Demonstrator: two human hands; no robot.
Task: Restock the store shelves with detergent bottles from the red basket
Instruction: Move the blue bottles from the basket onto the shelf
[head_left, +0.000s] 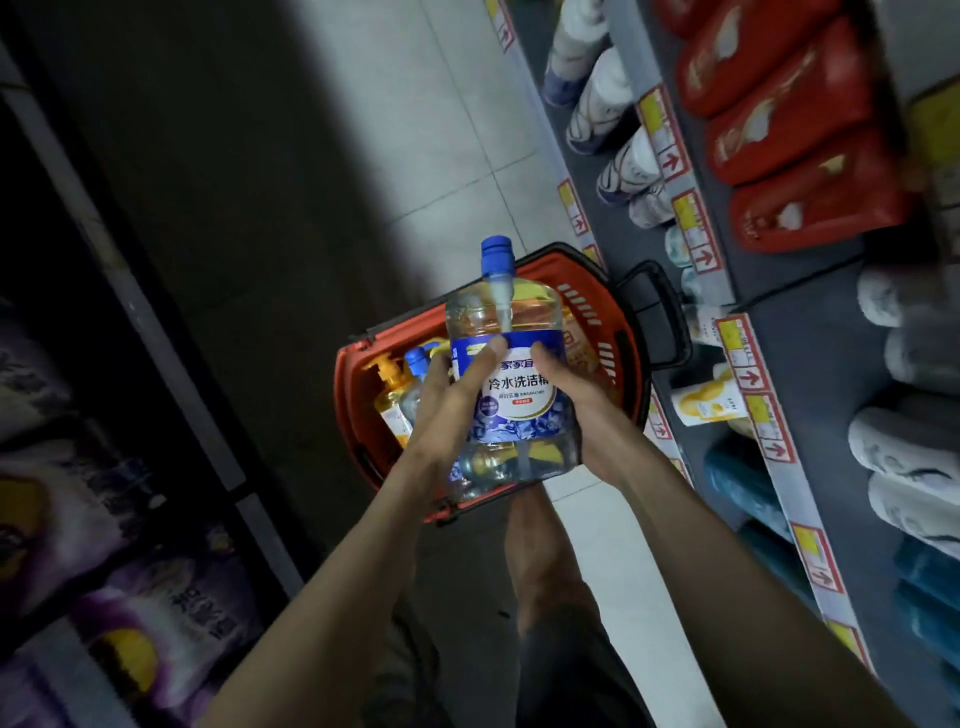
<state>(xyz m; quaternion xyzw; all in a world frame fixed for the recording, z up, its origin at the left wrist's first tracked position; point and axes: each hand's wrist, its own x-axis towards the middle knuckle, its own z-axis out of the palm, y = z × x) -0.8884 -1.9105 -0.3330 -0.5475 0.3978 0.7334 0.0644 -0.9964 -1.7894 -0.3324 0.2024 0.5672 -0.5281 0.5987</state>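
A large clear detergent bottle (511, 364) with yellow liquid, a blue cap and a blue-and-white label is held above the red basket (613, 317), which stands on the floor. My left hand (447, 410) grips the bottle's left side. My right hand (576, 395) holds its right side and bottom. Inside the basket lie an orange pump bottle (389, 395) and another blue-capped bottle (415, 364), partly hidden by my left hand.
Grey shelves (810, 364) with red-and-yellow price tags run along the right, holding red packs (800, 145), white rolls and blue items. A dark shelf on the left holds purple bags (156, 623). The tiled aisle floor lies between them. My legs are below the basket.
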